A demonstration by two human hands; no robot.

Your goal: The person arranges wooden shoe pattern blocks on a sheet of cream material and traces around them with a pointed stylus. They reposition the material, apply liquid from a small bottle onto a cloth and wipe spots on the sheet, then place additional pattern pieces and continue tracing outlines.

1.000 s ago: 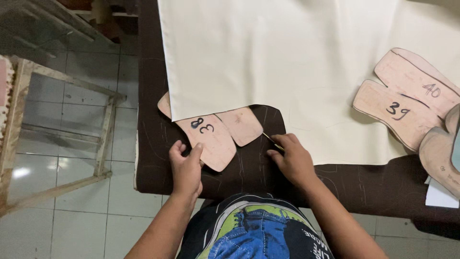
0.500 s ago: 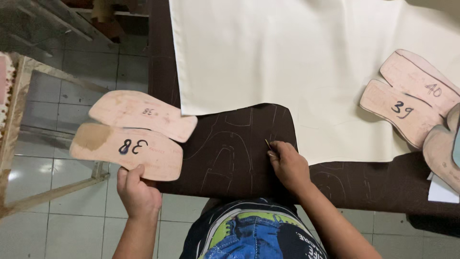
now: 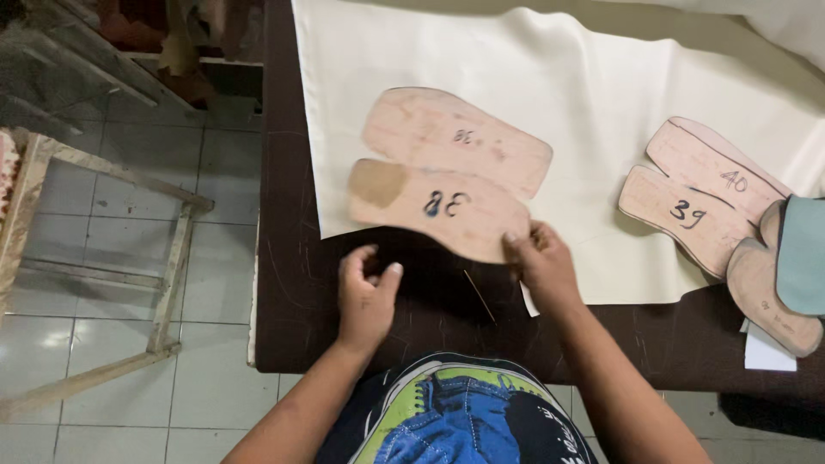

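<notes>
- Your right hand (image 3: pixel 543 268) pinches the near right corner of the template (image 3: pixel 440 206), thumb and fingers shut on its edge.
- The template lies up and left of that hand, its long axis running left to right over the cream sheet (image 3: pixel 601 94) and the dark table (image 3: pixel 284 283).
- Your left hand (image 3: pixel 365 296) hovers just below the template's left end, half open, fingers curled, holding nothing.
- The right hand is the one in contact; more templates (image 3: pixel 700 193) lie well apart at right.
</notes>
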